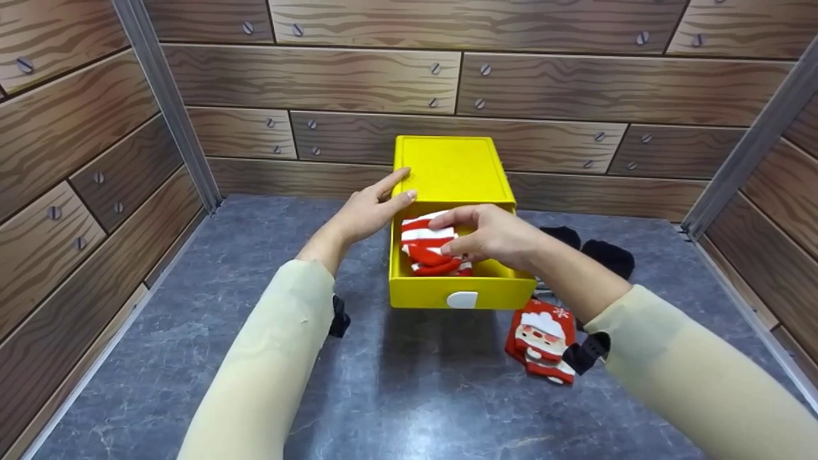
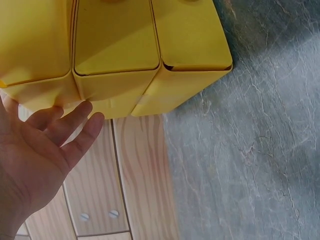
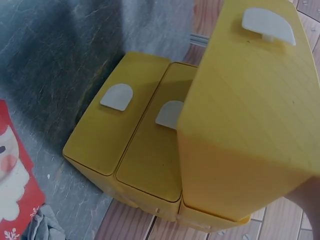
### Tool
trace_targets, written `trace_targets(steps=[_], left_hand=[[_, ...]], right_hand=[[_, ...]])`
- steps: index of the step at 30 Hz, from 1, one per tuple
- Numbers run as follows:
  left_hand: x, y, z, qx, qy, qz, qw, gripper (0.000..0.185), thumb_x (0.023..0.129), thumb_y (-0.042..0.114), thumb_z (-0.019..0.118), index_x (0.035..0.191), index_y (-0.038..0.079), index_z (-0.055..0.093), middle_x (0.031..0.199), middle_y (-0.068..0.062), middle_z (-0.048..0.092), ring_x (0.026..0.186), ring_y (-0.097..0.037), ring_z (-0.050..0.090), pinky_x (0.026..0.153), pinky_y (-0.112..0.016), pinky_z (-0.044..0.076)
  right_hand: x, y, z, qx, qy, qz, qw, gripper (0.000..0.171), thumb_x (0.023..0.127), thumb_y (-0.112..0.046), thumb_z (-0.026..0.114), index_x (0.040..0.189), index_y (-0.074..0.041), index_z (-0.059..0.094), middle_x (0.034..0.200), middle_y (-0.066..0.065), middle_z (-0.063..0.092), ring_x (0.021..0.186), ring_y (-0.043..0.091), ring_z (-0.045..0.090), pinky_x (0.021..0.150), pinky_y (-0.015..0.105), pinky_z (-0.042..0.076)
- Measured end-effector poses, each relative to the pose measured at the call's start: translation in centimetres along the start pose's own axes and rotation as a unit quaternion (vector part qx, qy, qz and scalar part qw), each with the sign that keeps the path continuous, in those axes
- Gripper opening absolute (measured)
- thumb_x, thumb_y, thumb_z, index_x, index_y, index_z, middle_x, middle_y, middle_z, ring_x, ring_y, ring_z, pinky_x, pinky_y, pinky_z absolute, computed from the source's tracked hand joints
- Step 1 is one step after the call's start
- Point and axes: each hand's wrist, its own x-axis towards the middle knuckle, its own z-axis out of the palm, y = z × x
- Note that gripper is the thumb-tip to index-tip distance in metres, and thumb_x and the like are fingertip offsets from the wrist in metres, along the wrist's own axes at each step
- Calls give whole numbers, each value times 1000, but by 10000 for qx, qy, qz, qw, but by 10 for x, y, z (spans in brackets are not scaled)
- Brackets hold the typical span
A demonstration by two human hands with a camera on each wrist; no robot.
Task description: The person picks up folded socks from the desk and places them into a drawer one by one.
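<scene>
A yellow drawer unit (image 1: 454, 166) stands near the back wall, its top drawer (image 1: 422, 294) pulled out toward me. Inside lies a folded red-and-white striped sock (image 1: 422, 236), toward the drawer's left side. My right hand (image 1: 495, 236) reaches in from the right, bent thumb and index finger on the sock; its other fingers are mostly hidden. My left hand (image 1: 367, 214) rests at the unit's upper left front edge, thumb and index finger extended. In the left wrist view, that hand's fingers (image 2: 85, 127) are spread loosely beside the unit's side wall.
Right of the unit, a red sock with a Santa face (image 1: 543, 338) lies on the grey marbled table. Black cloth items (image 1: 607, 255) sit behind my right forearm. A grey cloth item (image 3: 45, 225) lies near the Santa sock. Wood-patterned walls (image 1: 358, 76) enclose the table.
</scene>
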Motion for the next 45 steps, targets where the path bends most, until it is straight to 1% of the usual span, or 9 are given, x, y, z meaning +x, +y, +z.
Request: trace_targets(steps=[5, 11, 17, 21, 26, 31, 35, 38, 45], left_hand=[[1, -1, 0, 22, 47, 15, 10000, 75, 100, 72, 53, 167, 45, 31, 169, -2, 39, 151, -25, 41, 120, -52, 37], [0, -1, 0, 86, 55, 31, 9999, 76, 100, 75, 52, 167, 46, 30, 170, -1, 37, 153, -26, 39, 121, -55, 34], [0, -1, 1, 98, 42, 34, 9999, 77, 99, 75, 52, 167, 46, 30, 170, -1, 37, 152, -25, 40, 120, -54, 35], [0, 0, 0, 104, 36, 24, 9999, 76, 100, 74, 52, 167, 46, 30, 170, -1, 37, 152, -25, 40, 120, -53, 36], [-1, 1, -2, 40, -4, 41, 10000, 77, 100, 74, 52, 167, 45, 29, 169, -3, 39, 151, -25, 41, 119, -53, 37], [0, 0, -1, 35, -55, 67, 10000, 77, 100, 74, 53, 167, 45, 29, 170, -3, 38, 151, -25, 41, 118, -53, 38], [1, -1, 0, 61, -31, 67, 10000, 76, 100, 73, 53, 167, 46, 30, 169, -3, 38, 151, -25, 42, 118, -53, 39], [1, 0, 0, 69, -28, 59, 10000, 76, 100, 73, 52, 167, 46, 30, 169, -3, 38, 151, -25, 42, 118, -52, 39], [0, 0, -1, 74, -35, -26, 10000, 77, 99, 75, 52, 167, 47, 29, 170, -2, 37, 152, -25, 40, 120, -53, 36]], right_hand=[[3, -5, 7, -28, -13, 52, 10000, 43, 99, -21, 79, 141, -22, 67, 146, 7, 54, 122, 31, 58, 94, 35, 57], [6, -8, 13, 82, -361, 28, 9993, 44, 100, -13, 75, 143, -15, 64, 147, 10, 55, 117, 30, 60, 88, 32, 59], [8, -6, 15, -41, -432, 84, 9990, 44, 99, -10, 77, 141, -13, 63, 147, 10, 54, 110, 30, 61, 85, 30, 59], [9, -7, 16, -361, -455, 44, 9983, 46, 97, -10, 80, 139, -14, 64, 146, 11, 55, 103, 28, 62, 82, 30, 58], [10, -8, 17, -1164, -295, -231, 9925, 45, 94, -16, 84, 136, -17, 67, 141, 11, 59, 102, 29, 61, 77, 29, 55], [9, -5, 19, -1610, -113, -429, 9860, 43, 93, -20, 85, 133, -19, 68, 135, 11, 61, 120, 30, 55, 89, 34, 54], [8, -5, 21, -1879, 52, -538, 9807, 41, 93, -20, 86, 130, -20, 69, 125, 11, 61, 119, 32, 54, 100, 41, 48], [7, -6, 23, -2102, 168, -534, 9761, 40, 93, -20, 85, 130, -20, 69, 120, 12, 61, 116, 32, 54, 101, 43, 45], [1, -10, 19, -2222, 207, -291, 9744, 47, 94, -27, 85, 138, -25, 69, 129, 13, 63, 121, 33, 54, 107, 49, 43]])
